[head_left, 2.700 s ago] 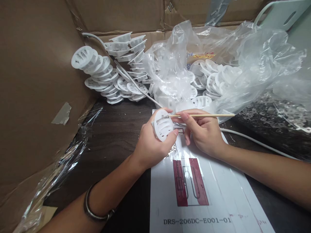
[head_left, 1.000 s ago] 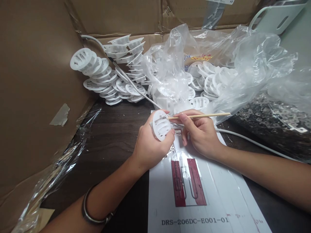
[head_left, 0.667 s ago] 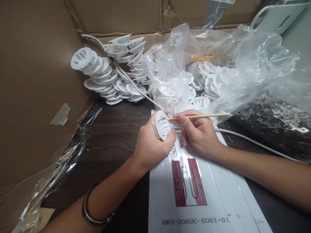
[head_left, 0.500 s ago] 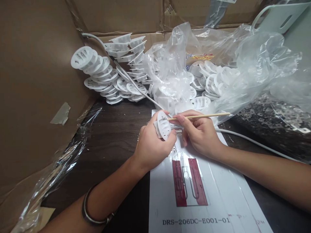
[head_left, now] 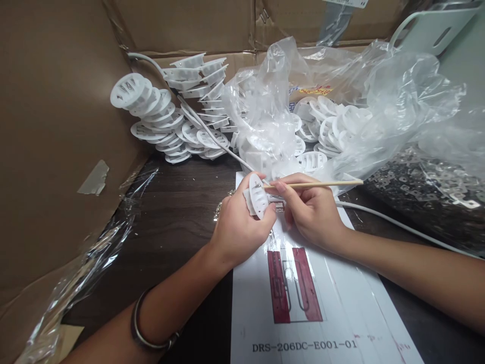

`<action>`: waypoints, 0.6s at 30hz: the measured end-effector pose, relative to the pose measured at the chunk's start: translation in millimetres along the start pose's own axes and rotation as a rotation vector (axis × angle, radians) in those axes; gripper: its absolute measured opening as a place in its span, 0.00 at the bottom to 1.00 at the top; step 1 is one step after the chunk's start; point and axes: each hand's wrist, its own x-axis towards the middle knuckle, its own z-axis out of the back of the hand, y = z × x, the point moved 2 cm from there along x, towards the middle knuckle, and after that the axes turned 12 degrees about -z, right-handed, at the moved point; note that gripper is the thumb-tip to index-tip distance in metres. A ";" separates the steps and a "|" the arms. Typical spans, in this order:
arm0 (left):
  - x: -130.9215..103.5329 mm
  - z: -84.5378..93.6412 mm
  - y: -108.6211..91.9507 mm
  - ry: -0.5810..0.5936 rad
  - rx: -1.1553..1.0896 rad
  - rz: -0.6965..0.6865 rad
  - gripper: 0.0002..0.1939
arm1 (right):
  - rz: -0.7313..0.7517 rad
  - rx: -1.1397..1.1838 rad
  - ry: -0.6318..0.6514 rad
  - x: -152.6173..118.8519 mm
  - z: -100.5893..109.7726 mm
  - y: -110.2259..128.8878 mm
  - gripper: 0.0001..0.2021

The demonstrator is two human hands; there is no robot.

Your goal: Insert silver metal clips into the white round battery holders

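My left hand (head_left: pixel 242 222) grips a round white plastic part (head_left: pixel 258 199) by its edges, its slotted face turned to the right. Between the fingertips of my right hand (head_left: pixel 312 207) is a thin wooden stick (head_left: pixel 322 184), held nearly level. The stick's left tip meets the face of the plastic part at a small metal piece (head_left: pixel 258 186) in a slot. Partly hidden behind my left hand lie small shiny metal pieces (head_left: pixel 223 206). Beneath both hands is a white sheet (head_left: pixel 288 338) with a printed drawing and red bands.
Stacked white round parts (head_left: pixel 166 116) stand at the back left. A clear plastic bag (head_left: pixel 265 101) with more of them lies at the back middle. Metal clips (head_left: pixel 428 177) fill a bag on the right. A grey cable (head_left: pixel 223 144) crosses the dark table; cardboard walls (head_left: pixel 56 126) enclose it.
Both hands, with the plastic part and the stick, have shifted slightly to the right. The part has turned a little more edge-on. The stick's tip stays at the slot.
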 end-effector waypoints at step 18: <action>3.1 8.7 3.4 -0.297 -0.157 -0.054 0.20 | 0.025 0.236 0.025 -7.5 2.1 -1.6 0.11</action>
